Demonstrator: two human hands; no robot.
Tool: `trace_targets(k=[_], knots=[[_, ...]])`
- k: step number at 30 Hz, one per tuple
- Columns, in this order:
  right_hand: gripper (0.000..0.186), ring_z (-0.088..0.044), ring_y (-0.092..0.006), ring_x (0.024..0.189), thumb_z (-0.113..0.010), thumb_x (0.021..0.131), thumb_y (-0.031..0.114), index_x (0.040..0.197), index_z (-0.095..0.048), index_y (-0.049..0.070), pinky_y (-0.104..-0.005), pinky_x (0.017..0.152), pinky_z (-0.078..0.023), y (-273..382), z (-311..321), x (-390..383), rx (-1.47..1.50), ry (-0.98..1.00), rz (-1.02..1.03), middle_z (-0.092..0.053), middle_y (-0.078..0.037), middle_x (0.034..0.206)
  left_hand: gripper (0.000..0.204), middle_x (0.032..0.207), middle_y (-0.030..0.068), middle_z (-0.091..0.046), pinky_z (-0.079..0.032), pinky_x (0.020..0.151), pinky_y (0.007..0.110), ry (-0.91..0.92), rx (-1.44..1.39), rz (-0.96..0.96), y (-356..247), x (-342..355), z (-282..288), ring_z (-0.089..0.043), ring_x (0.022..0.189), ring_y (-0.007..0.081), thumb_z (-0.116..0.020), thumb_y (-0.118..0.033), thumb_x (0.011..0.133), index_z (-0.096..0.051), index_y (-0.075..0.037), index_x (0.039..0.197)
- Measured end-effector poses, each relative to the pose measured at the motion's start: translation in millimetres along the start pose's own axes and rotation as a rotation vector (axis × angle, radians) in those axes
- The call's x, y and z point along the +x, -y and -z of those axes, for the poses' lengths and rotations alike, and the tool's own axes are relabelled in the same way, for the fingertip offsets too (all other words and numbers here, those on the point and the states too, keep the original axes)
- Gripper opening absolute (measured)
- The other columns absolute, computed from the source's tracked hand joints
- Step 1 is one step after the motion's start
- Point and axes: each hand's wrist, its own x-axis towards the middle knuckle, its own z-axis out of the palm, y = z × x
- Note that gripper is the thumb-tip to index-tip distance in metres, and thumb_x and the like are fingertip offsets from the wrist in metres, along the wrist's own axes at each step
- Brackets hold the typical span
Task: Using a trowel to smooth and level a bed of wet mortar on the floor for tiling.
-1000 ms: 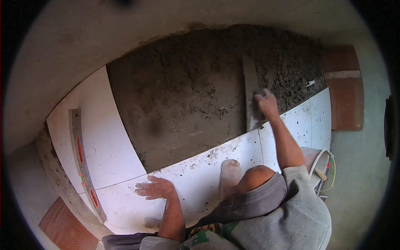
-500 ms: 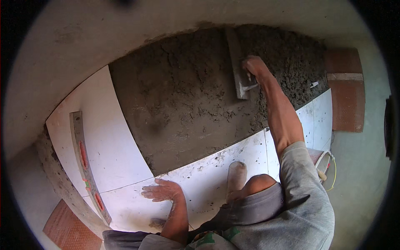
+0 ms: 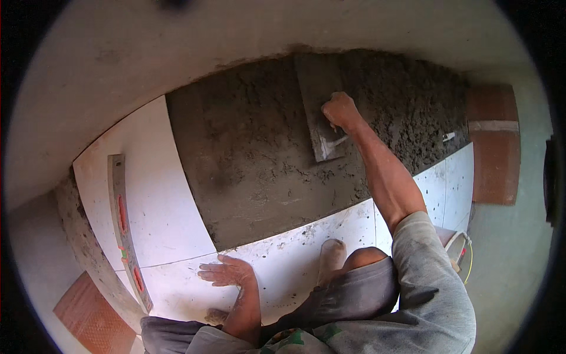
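Gripping a long flat metal trowel (image 3: 324,147) by its handle, my right hand (image 3: 341,112) has its fingers wrapped closed over the far middle of the dark grey mortar bed (image 3: 242,153). The trowel lies tilted lengthwise, away from me, on the mortar, smooth to its left and lumpy to its right. My left hand (image 3: 230,271) has its fingers spread on or just above the white tiles (image 3: 295,259) at the mortar's near edge, holding nothing. A small white piece (image 3: 449,136) sits in the rough mortar at the right.
A grey spirit level (image 3: 122,230) lies on the left white tile. Brown tiles are at the right (image 3: 495,171) and lower left (image 3: 94,307). A bucket (image 3: 457,242) with a yellow cord stands beside my right arm. Walls (image 3: 247,29) curve around the far side. My foot (image 3: 330,259) rests on the tiles.
My right hand and the trowel have moved from near the tile edge toward the far wall and leftward, then slightly back toward me. My left hand stays spread in nearly the same place.
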Motion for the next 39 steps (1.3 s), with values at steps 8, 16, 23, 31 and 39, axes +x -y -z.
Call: trace_targets(k=[8, 16, 23, 31, 39], knots=[[0.009, -0.068, -0.0337, 0.086, -0.068, 0.069, 0.013, 0.064, -0.073, 0.008, -0.0405, 0.072, -0.057, 34, 38, 12, -0.038, 0.172, 0.151, -0.070, -0.018, 0.082, 0.070, 0.156, 0.0242, -0.004, -0.017, 0.110, 0.061, -0.010, -0.040, -0.018, -4, -5, 6, -0.010, 0.144, 0.0406, -0.026, -0.049, 0.101, -0.008, -0.005, 0.151], [0.014, -0.067, -0.0357, 0.094, -0.060, 0.074, 0.007, 0.075, -0.072, 0.001, -0.0437, 0.076, -0.056, 108, 42, 39, 0.245, 0.257, -0.062, -0.069, -0.020, 0.087, 0.072, 0.156, 0.0246, 0.000, -0.012, 0.111, 0.061, 0.072, -0.057, 0.019, -6, -4, 14, -0.006, 0.145, 0.0403, -0.025, -0.050, 0.100, -0.005, -0.004, 0.151], [0.013, -0.066, -0.0395, 0.088, -0.064, 0.067, 0.008, 0.077, -0.071, 0.003, -0.0423, 0.076, -0.055, 156, 43, 40, 0.370, 0.019, -0.149, -0.066, -0.021, 0.079, 0.071, 0.156, 0.0249, 0.000, -0.010, 0.112, 0.061, 0.060, -0.062, 0.013, -4, -1, 15, -0.002, 0.145, 0.0395, -0.025, -0.049, 0.100, -0.006, -0.003, 0.151], [0.042, -0.062, -0.0391, 0.105, -0.051, 0.092, 0.028, 0.113, -0.056, -0.007, -0.0446, 0.089, -0.050, 202, 68, 31, 0.495, -0.078, 0.043, -0.065, -0.024, 0.107, 0.072, 0.155, 0.0269, 0.001, -0.010, 0.112, 0.060, 0.090, -0.067, 0.011, -7, -6, 23, -0.003, 0.145, 0.0412, -0.027, -0.047, 0.100, -0.005, -0.002, 0.151], [0.047, -0.062, -0.0367, 0.104, -0.049, 0.093, 0.040, 0.112, -0.057, -0.003, -0.0464, 0.089, -0.049, 78, 54, 8, 0.396, 0.024, -0.203, -0.065, -0.024, 0.108, 0.071, 0.156, 0.0245, -0.002, -0.012, 0.111, 0.061, -0.003, -0.051, 0.005, -2, -3, 9, -0.005, 0.145, 0.0399, -0.027, -0.049, 0.100, -0.005, -0.005, 0.151]])
